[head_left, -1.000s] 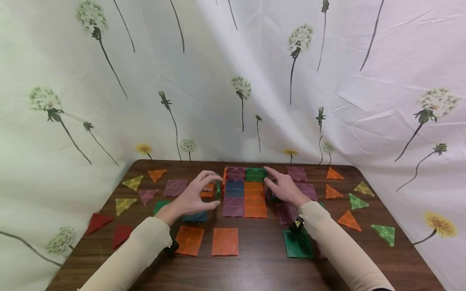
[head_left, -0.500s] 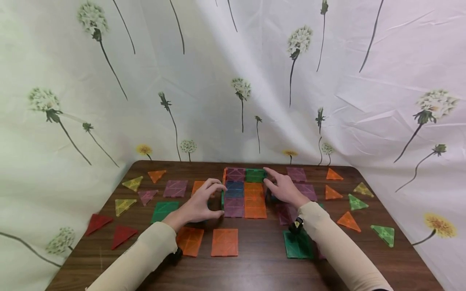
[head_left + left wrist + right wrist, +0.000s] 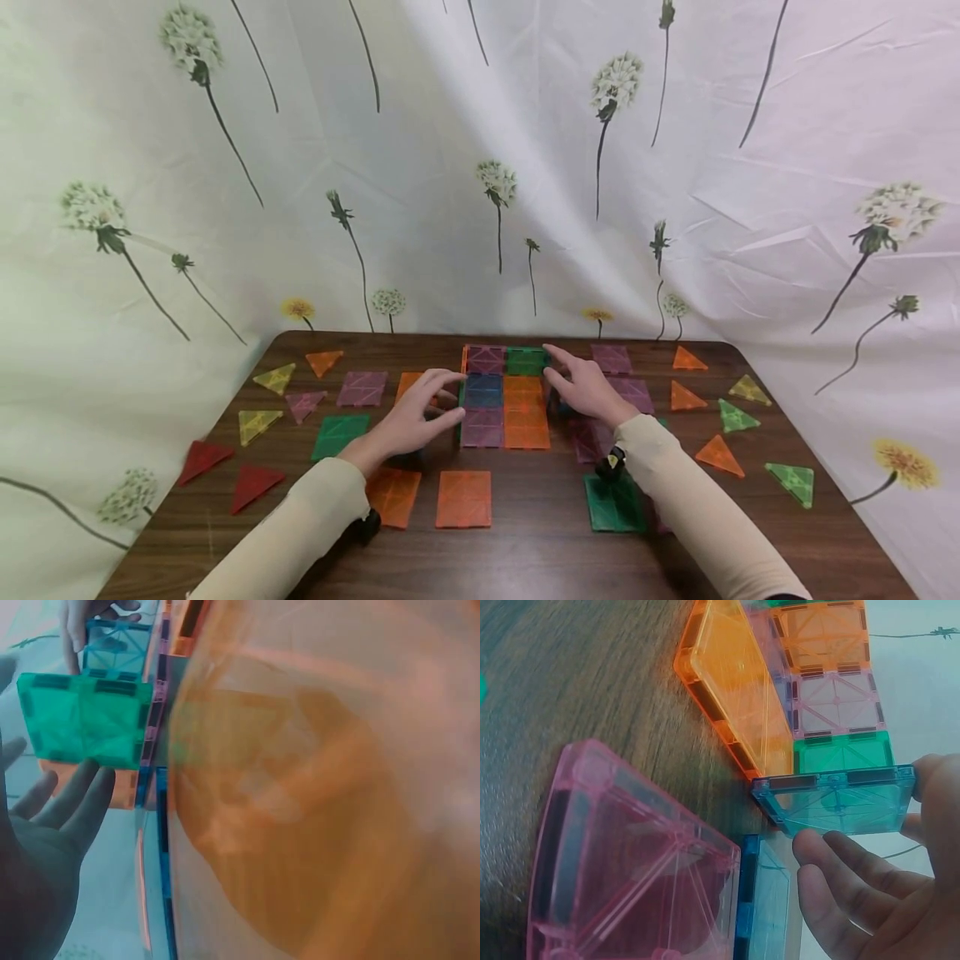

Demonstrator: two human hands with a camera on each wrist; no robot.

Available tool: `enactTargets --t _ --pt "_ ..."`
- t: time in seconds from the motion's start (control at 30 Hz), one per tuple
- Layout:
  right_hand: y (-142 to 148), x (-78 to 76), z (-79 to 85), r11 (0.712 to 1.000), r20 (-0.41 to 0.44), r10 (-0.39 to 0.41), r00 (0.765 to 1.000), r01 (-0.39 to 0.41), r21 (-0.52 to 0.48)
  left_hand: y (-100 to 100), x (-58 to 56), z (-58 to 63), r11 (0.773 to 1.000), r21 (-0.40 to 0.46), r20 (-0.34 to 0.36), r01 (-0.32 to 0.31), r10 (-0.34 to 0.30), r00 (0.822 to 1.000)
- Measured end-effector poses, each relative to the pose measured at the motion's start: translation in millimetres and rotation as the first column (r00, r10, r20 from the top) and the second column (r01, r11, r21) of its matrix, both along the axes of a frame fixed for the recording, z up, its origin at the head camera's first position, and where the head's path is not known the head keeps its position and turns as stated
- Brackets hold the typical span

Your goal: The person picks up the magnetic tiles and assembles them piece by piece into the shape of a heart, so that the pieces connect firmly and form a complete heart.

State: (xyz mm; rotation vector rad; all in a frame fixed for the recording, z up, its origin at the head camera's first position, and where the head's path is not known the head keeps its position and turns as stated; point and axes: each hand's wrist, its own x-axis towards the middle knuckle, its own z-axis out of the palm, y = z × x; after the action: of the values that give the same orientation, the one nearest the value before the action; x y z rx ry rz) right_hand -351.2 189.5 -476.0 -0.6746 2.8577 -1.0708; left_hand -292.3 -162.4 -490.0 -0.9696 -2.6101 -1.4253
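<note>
Translucent magnetic tiles form a low box at the table's far middle. Its floor shows a blue tile point(image 3: 483, 390), a purple tile point(image 3: 482, 427) and orange tiles point(image 3: 526, 414). A purple tile point(image 3: 486, 360) and a green one point(image 3: 527, 361) stand as its back. My left hand point(image 3: 412, 417) is at the left wall; its fairly straight fingers touch the upright green tile point(image 3: 86, 720) beside an orange tile point(image 3: 67, 784). At the right wall, my right hand point(image 3: 585, 387) holds an upright blue tile point(image 3: 840, 806) by its upper corner, other fingertips against its outer face.
Loose square tiles lie on both sides, including a green square point(image 3: 341, 437) and a purple square point(image 3: 362, 388). Nearer sit an orange square point(image 3: 463, 499) and another green square point(image 3: 613, 503). Triangles, such as a red triangle point(image 3: 255, 487) and a green triangle point(image 3: 792, 483), line the table's sides.
My left hand has brought the green tile rightward against the box's left side. Its thumb has since lifted from the tile's near end. My right hand has stayed in place.
</note>
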Motion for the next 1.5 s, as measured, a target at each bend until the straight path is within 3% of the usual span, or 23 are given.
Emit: enactTargets --t 0.13,0.37,0.53,0.67,0.87,1.07,1.3,1.5 --pt "-1 -1.1 1.4 1.0 -0.006 0.013 1.0 -0.013 0.016 0 -4.5 0.5 0.999 -0.008 -0.012 -0.043 0.043 0.999" --pt "9 -9.7 5.4 0.997 -0.019 0.05 0.999 -0.049 0.061 -1 -7.0 0.6 0.998 -0.045 0.015 -0.045 0.046 0.999" --pt "39 -25.0 9.3 0.993 -0.116 -0.046 0.992 0.058 0.101 -1 -6.6 1.1 0.998 -0.05 0.025 -0.047 0.049 0.998" --pt "68 -37.3 11.1 0.971 -0.164 -0.139 0.977 0.168 0.173 -1 -6.4 1.1 0.998 -0.043 0.038 -0.047 0.048 0.998" --pt "95 -49.8 4.1 0.925 -0.083 -0.215 0.973 0.23 0.301 -1 -6.2 -0.9 0.999 -0.031 0.063 -0.032 0.034 0.997" --pt "102 -56.3 -7.7 0.925 0.013 -0.231 0.973 0.215 0.314 0 -4.8 -0.3 0.999 -0.03 0.084 -0.018 0.02 0.996" --pt "104 -59.0 -14.2 0.913 0.094 -0.279 0.956 0.234 0.336 2 -3.9 -1.2 0.999 -0.044 0.1 -0.026 0.03 0.995" --pt "102 -63.8 -11.3 0.92 0.063 -0.281 0.958 0.25 0.303 0 -4.4 -0.8 0.999 -0.04 0.092 -0.028 0.032 0.995"
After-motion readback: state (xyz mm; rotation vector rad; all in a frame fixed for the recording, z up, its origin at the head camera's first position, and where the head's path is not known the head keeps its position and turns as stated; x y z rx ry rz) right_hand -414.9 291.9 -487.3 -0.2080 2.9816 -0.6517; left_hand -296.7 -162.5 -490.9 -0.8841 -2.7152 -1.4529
